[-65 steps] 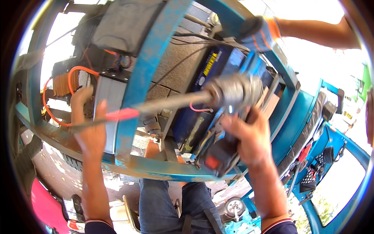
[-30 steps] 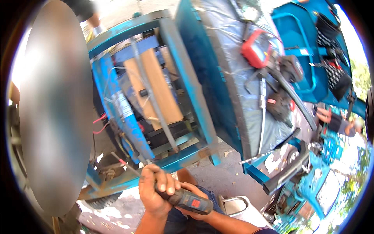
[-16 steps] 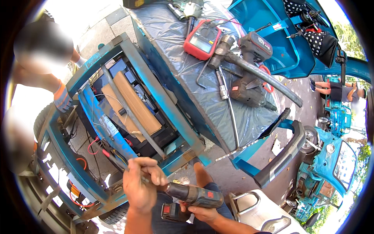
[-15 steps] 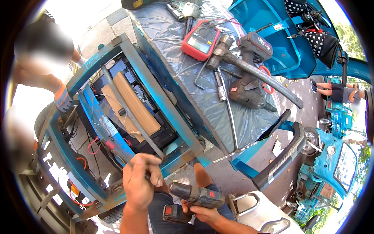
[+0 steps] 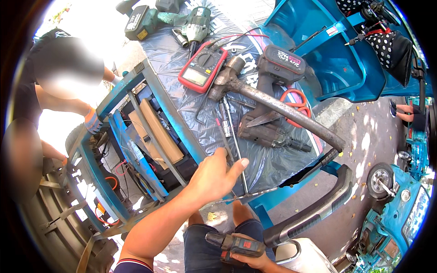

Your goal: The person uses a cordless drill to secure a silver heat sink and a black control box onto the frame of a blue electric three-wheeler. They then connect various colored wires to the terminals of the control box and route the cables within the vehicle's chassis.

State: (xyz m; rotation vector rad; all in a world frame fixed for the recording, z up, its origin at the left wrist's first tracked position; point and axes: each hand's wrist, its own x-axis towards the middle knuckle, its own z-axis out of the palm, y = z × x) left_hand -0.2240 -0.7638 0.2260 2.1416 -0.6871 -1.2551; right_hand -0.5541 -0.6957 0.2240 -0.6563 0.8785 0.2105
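Long thin steel extension bars (image 5: 231,132) lie on the grey plastic-covered counter (image 5: 273,168), just beyond the left hand (image 5: 214,175), fingers apart and empty. Right hand (image 5: 252,259), low by the lap, is clamped on a dark cordless drill (image 5: 234,243); best pinch one bar mid-shaft, clear of the rusty hammer (image 5: 273,107).

Multimeter (image 5: 201,68) left of hammer (image 5: 273,102), impact wrench (image 5: 273,100) under it, scissors (image 5: 296,102) right, all on sheet (image 5: 273,164).

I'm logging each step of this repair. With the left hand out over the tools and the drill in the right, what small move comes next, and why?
Probably lower the left hand onto the long socket extension bar and close the fingers on it. The hand is open, empty and nearest that bar on the plastic sheet, while the right hand holds the cordless drill low.
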